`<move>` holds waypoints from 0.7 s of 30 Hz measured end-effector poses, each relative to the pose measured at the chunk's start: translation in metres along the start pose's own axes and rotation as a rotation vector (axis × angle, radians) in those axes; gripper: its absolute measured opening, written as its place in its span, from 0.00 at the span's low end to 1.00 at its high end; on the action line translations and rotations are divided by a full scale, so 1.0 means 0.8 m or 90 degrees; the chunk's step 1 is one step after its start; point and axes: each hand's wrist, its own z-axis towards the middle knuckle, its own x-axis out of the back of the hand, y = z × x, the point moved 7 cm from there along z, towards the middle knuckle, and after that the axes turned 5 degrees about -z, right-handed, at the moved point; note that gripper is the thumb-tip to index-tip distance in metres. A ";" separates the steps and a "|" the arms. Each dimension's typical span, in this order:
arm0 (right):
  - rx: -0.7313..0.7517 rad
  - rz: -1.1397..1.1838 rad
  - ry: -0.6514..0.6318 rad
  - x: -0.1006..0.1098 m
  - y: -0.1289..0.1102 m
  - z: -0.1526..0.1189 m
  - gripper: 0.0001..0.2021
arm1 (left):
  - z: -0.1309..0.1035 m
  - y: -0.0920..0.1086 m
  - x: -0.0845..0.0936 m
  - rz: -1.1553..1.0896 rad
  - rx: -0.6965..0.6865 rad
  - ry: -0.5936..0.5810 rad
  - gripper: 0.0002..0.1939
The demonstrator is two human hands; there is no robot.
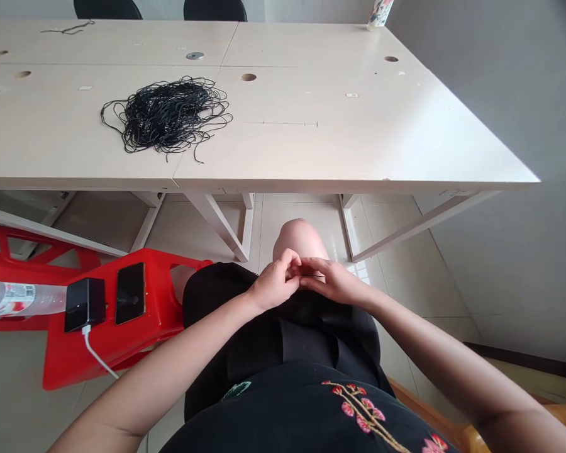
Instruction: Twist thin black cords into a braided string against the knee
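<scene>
My left hand point(277, 280) and my right hand point(332, 280) meet over my lap, fingertips close together near the bare knee. A thin dark strand point(314, 275) shows between the right thumb and fingers. The left fingers are curled in a pinch, and what they hold, if anything, is hidden. On the table beyond lies a loose, tangled heap of black cord point(170, 116), with a few ends sticking out toward the front edge.
The pale table point(358, 151) spans the view ahead. At left, a red stool point(165, 296) bears a phone point(131, 293), a black box point(85, 304) with a white cable, and a plastic bottle point(23, 299). A patterned cup point(380, 14) stands at the back; a wall is at right.
</scene>
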 end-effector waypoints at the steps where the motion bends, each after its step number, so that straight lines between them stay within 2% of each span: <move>1: -0.043 0.047 -0.039 -0.006 0.005 0.012 0.11 | 0.001 0.001 0.004 -0.009 0.009 0.003 0.10; 3: -0.137 0.093 -0.085 -0.014 0.020 0.025 0.11 | 0.002 -0.004 0.012 -0.032 0.048 0.023 0.10; 5: -0.180 0.075 -0.089 -0.014 0.031 0.027 0.11 | 0.001 -0.012 0.019 -0.058 0.071 0.048 0.10; 10: -0.133 -0.074 -0.085 0.000 0.035 0.020 0.10 | -0.005 -0.025 0.037 -0.070 0.074 0.099 0.11; 13: -0.157 -0.137 -0.076 0.016 0.053 0.007 0.08 | -0.013 -0.035 0.055 -0.086 0.117 0.123 0.11; 17: -0.218 -0.185 -0.031 0.045 0.106 -0.016 0.10 | -0.023 -0.044 0.076 -0.099 0.192 0.150 0.11; 21: -0.297 -0.149 -0.014 0.077 0.181 -0.046 0.13 | -0.023 -0.042 0.076 -0.092 0.232 0.147 0.11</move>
